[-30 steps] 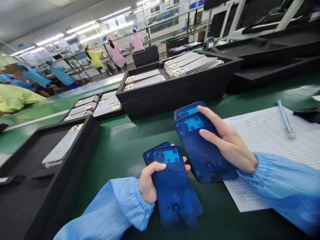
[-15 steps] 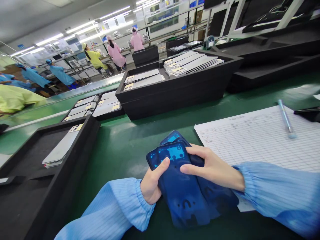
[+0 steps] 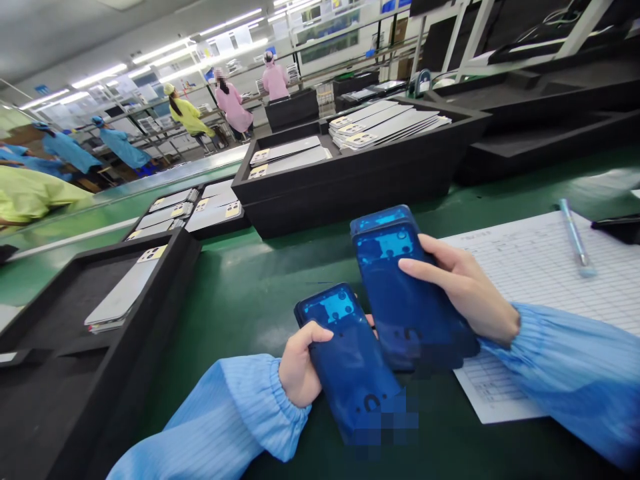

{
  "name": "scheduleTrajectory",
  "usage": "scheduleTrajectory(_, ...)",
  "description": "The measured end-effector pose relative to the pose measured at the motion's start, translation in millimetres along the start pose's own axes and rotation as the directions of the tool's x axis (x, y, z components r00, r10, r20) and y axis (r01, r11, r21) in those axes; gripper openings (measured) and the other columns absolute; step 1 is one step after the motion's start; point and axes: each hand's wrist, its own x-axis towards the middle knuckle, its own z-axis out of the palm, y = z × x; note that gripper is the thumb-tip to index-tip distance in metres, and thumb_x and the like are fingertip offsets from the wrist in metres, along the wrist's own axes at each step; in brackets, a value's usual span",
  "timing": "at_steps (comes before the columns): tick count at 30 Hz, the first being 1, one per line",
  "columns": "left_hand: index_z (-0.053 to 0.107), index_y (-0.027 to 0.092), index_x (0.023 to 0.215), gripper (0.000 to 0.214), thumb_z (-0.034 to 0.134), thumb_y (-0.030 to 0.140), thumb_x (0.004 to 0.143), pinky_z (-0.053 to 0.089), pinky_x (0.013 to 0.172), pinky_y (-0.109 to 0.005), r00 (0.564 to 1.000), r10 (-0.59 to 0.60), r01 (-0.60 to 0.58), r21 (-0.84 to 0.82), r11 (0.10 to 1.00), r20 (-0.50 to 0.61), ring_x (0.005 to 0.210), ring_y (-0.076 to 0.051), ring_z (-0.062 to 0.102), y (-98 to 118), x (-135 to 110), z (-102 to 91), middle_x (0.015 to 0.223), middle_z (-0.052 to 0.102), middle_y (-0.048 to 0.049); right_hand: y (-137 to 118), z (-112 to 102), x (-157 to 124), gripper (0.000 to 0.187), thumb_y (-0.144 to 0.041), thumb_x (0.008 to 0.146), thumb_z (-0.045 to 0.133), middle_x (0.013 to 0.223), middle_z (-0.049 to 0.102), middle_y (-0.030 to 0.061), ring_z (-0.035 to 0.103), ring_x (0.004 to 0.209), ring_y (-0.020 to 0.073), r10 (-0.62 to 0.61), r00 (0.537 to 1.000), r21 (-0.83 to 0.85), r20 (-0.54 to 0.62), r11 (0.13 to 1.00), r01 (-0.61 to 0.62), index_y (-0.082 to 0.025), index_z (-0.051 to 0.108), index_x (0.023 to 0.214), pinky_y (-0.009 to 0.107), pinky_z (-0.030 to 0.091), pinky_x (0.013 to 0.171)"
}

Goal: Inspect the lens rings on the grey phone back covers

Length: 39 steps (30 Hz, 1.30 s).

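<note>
My left hand is closed around the side of a dark blue phone back cover, its thumb lying across the face below the lighter blue camera area. More covers may lie under this one; I cannot tell. Higher and to the right, my right hand grips a small stack of similar blue phone back covers, thumb and forefinger over the top one. At least two edges show at the stack's upper end. Its lower end overlaps the printed sheet, and a gap separates the two groups near their tops.
Black trays with silver phone covers stand on the green bench: a deep one ahead, another at left, smaller ones between. A pen lies on the sheet. Several people in coloured coats are in the background.
My right hand has moved up and right, carrying several blue covers away from those in my left hand. Before, all were fanned together between both hands. The left hand has hardly moved.
</note>
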Motion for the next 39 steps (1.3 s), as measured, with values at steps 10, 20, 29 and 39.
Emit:
scheduleTrajectory(10,0.065,0.011,0.084,0.017,0.061,0.017,0.069,0.049,0.079,-0.039,0.978,0.144,-0.127,0.115,0.985,-0.149,0.076,-0.023,0.065,-5.9,-1.8,0.2,0.078,0.07,-0.0092,7.4,2.3,1.5,0.046,-0.025,0.084,0.045,0.135,0.036,-0.0085,0.033,0.123,0.0204,-0.194,0.973,-0.298,0.125,0.928,0.223,-0.035,0.036,0.128,0.036,0.025,0.104)
scheduleTrajectory(20,0.061,0.013,0.096,0.03,0.066,0.016,0.066,0.047,0.084,-0.039,0.949,0.228,-0.201,0.14,0.97,-0.217,0.089,-0.026,0.062,-6.6,-1.6,9.1,0.082,0.07,-0.0087,14.5,25.1,-13.4,0.024,-0.038,0.077,0.055,0.097,0.062,0.001,0.058,0.092,0.0201,-0.099,0.982,-0.389,0.163,0.908,0.156,-0.024,0.06,0.096,0.032,0.046,0.081)
scheduleTrajectory(29,0.064,0.01,0.091,0.032,0.059,0.013,0.059,0.044,0.085,-0.043,0.973,0.126,-0.114,0.07,0.991,-0.192,0.087,-0.029,0.062,-3.9,-2.2,4.3,0.08,0.07,-0.0097,15.9,25.3,-14.1,0.034,-0.04,0.07,0.063,0.099,0.061,0.0,0.058,0.092,0.0219,-0.056,0.994,-0.397,0.098,0.913,0.091,-0.025,0.054,0.099,0.034,0.048,0.082)
scheduleTrajectory(39,0.06,0.012,0.1,0.031,0.047,0.013,0.071,0.046,0.081,-0.043,0.987,0.154,-0.159,0.117,0.98,0.052,0.097,-0.029,0.058,-3.8,-1.7,3.3,0.103,0.064,-0.0135,3.1,-2.8,2.4,0.033,-0.039,0.074,0.059,0.099,0.061,-0.0016,0.059,0.09,0.0232,-0.121,0.973,-0.253,-0.195,0.965,0.069,-0.03,0.051,0.105,0.033,0.051,0.076)
